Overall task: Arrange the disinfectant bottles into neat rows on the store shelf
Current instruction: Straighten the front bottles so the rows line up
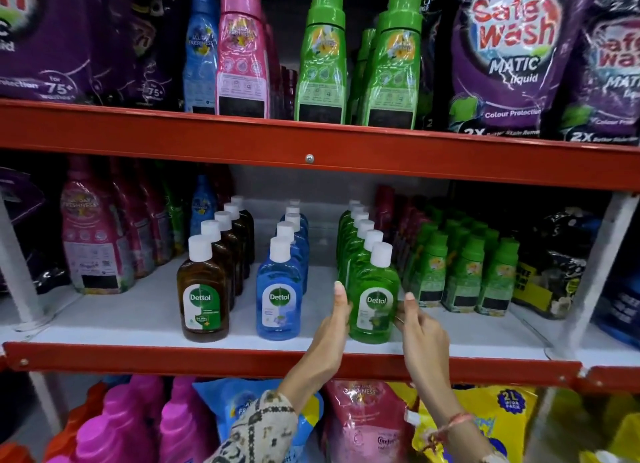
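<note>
Three rows of Dettol disinfectant bottles with white caps stand on the middle white shelf (138, 320), each row running front to back. The brown row's front bottle (203, 289) is at the left, the blue row's front bottle (279, 292) in the middle, the green row's front bottle (374, 296) at the right. My left hand (337, 320) presses the green front bottle's left side and my right hand (417, 320) its right side, so both hold it upright at the shelf's front edge.
Small green bottles (464, 272) stand right of the green row, pink bottles (93, 240) to the left. The red shelf beam (311, 157) runs above, with tall bottles and purple pouches on the upper shelf. Pouches and pink bottles fill the shelf below.
</note>
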The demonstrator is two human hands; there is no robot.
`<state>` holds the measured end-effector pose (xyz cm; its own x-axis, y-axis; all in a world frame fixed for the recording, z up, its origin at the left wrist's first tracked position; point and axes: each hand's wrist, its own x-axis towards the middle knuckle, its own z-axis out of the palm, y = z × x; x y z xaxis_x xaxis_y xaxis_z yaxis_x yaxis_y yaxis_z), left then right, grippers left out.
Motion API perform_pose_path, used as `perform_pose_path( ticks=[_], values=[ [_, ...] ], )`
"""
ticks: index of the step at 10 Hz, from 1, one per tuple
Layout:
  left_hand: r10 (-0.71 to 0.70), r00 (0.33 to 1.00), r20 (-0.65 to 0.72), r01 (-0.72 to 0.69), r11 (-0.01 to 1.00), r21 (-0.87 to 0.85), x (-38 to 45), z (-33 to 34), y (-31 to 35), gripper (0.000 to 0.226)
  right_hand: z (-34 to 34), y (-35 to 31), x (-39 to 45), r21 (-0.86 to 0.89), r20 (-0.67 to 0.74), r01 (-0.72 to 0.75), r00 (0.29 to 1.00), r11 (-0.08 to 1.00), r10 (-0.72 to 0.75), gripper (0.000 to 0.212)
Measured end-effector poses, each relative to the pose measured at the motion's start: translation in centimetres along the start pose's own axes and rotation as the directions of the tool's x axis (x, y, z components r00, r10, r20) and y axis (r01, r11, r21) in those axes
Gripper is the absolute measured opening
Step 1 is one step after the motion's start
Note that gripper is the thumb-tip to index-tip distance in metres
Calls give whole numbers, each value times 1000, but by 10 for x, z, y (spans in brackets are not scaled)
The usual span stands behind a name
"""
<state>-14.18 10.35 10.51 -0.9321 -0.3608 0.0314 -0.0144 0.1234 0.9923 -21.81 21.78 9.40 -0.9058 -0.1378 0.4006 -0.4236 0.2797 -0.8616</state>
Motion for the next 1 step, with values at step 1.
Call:
perform_pose_path(
  ticks=[1],
  values=[
    [93,995,-30,-89,990,111,-9,-2,0,110,-13,-11,4,6,30,9,1000,1000,-9,48]
  ],
)
